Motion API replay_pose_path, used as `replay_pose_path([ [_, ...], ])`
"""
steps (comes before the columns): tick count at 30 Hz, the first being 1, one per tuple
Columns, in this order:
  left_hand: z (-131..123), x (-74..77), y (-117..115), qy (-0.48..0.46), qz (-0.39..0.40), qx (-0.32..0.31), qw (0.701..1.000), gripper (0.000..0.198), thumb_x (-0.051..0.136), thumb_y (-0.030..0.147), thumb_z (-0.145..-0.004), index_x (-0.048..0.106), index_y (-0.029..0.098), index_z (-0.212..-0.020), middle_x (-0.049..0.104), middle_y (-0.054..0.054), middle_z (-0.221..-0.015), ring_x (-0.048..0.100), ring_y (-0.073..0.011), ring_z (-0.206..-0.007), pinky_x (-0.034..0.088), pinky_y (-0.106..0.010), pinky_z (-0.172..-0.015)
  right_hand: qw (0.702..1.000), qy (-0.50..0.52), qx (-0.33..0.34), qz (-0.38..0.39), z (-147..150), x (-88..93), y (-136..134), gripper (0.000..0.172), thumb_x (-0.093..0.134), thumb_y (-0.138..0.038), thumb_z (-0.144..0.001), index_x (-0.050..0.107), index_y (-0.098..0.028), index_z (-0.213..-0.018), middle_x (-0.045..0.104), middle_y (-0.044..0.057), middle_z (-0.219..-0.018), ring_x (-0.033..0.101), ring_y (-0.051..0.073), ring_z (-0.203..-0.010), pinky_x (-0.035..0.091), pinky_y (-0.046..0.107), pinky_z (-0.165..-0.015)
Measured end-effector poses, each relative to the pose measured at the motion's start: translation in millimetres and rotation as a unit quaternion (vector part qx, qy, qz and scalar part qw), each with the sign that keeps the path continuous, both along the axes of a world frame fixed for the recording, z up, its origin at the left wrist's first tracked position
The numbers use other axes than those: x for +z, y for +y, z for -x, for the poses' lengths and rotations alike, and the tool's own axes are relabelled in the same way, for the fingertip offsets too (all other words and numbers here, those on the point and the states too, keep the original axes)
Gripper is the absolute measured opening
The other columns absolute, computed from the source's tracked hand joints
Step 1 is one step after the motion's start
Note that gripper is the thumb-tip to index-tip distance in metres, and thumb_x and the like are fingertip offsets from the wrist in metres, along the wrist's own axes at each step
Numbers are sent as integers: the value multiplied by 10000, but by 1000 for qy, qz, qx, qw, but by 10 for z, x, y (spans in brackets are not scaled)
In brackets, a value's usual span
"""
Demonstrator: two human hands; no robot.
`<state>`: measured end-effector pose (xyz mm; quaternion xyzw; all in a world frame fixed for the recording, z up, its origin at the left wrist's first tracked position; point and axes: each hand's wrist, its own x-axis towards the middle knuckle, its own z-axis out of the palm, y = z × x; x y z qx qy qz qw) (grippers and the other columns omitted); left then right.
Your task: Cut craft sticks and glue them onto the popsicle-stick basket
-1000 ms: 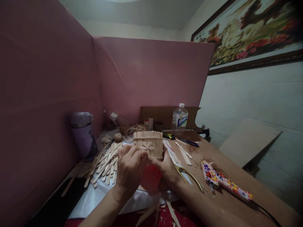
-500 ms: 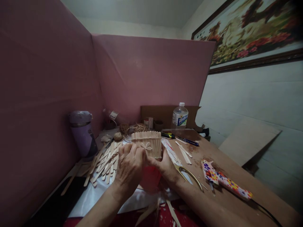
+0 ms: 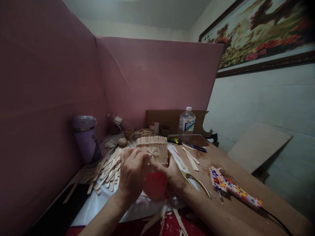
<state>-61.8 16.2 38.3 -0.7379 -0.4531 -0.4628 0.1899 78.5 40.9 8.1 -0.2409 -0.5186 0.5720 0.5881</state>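
A small pot of upright craft sticks is up in front of me, with twine around its upper part and a pale petalled flower on its face. My right hand is closed on the pot's lower right side, thumb along the bottom edge. At the pot's left, the fingers of my left hand are pinched together by the flower's left petal; what is between them is hidden. Directly below the hands shows a translucent red object, its kind unclear.
Loose craft sticks lie heaped at left, near a purple tumbler. To the right are gold-handled scissors and a flower-patterned glue gun with a cord. Behind stand a plastic bottle, twine balls and a utility knife.
My left hand has shifted slightly left and its fingers have drawn back, so more of the flower shows. The right hand and the pot stay almost where they were.
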Motion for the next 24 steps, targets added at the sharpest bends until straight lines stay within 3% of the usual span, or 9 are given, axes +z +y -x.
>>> replay_pose_path([
  [9, 43, 35, -58, 98, -68, 5, 993, 171, 565, 167, -765, 672, 255, -865, 631, -42, -772, 486, -224, -847, 315, -398, -777, 1000, 0, -5, -10, -17, -11, 30, 610, 748, -282, -645, 467, -206, -1181, 644, 76, -1088, 590, 248, -1025, 465, 403, -878],
  [15, 77, 88, -65, 133, -83, -12, 988, 126, 570, 170, -759, 665, 246, -791, 643, -35, -790, 495, -220, -863, 320, -401, -795, 1000, -9, 0, 9, -26, -27, 36, 691, 774, -301, -606, 439, -229, -1206, 610, 83, -1156, 595, 244, -1018, 465, 389, -871],
  [20, 62, 96, -85, 106, -67, -43, 991, 125, 585, 156, -745, 629, 253, -680, 642, 0, -745, 501, -209, -843, 319, -391, -783, 999, -31, -13, 20, -31, -21, 47, 750, 768, -277, -615, 371, -233, -1249, 600, 81, -1168, 598, 238, -1012, 468, 387, -871],
  [24, 68, 61, -54, -23, -73, -29, 997, 102, 554, 117, -739, 583, 214, -756, 631, -18, -814, 514, -204, -861, 344, -395, -816, 1000, -17, 1, 20, -29, -11, 41, 679, 757, -272, -627, 415, -226, -1212, 617, 78, -1143, 594, 246, -1027, 466, 400, -883],
])
